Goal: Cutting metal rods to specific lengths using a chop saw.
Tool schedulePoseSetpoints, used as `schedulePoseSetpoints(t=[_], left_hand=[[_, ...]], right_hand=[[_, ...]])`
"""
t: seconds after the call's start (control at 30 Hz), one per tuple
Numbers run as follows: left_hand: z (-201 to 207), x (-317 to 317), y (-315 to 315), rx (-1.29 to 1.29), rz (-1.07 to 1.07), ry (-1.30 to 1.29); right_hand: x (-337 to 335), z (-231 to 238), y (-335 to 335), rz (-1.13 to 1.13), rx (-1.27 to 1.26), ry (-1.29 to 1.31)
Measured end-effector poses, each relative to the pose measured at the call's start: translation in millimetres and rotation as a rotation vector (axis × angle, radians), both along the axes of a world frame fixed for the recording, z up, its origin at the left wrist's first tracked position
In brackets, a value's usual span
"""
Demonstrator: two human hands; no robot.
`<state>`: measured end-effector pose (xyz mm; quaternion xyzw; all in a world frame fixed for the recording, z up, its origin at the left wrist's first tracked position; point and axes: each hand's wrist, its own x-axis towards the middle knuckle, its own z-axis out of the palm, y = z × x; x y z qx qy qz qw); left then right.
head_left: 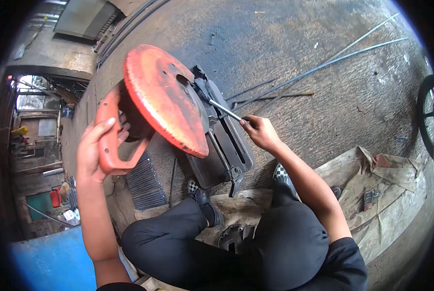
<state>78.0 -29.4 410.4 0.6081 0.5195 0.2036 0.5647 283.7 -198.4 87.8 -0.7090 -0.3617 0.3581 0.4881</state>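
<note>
A cut-off saw with a scuffed orange blade guard (163, 104) stands on the floor before my knees. My left hand (91, 148) is closed around its orange D-shaped handle (111, 155), at the left of the guard. In my right hand (261, 132) I grip the near end of a short metal rod (226, 110). The rod's far end reaches to the saw beside the guard, over the dark grey base (204, 167). The guard hides most of the blade, so I cannot tell whether it touches the rod. A clamp screw (219, 148) runs along the base.
Many thin cut rods (146, 182) lie side by side left of the base. Long metal bars (319, 66) stretch over the concrete at the upper right. A stained cloth sheet (391, 189) covers ground at the right, near a wheel (426, 116). A blue panel (52, 262) is at lower left.
</note>
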Motion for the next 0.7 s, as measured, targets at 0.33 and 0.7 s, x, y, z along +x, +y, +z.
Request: schedulePoseSetpoints(t=[0.33, 0.7], left_hand=[[-1.5, 0.0, -3.6, 0.107, -0.037, 0.100], [-4.6, -2.0, -8.4, 0.097, 0.020, -0.021]], right_hand=[[-15.0, -31.3, 3.1, 0.098, 0.095, 0.043], [-21.6, -15.3, 5.4, 0.261, 0.032, 0.639]])
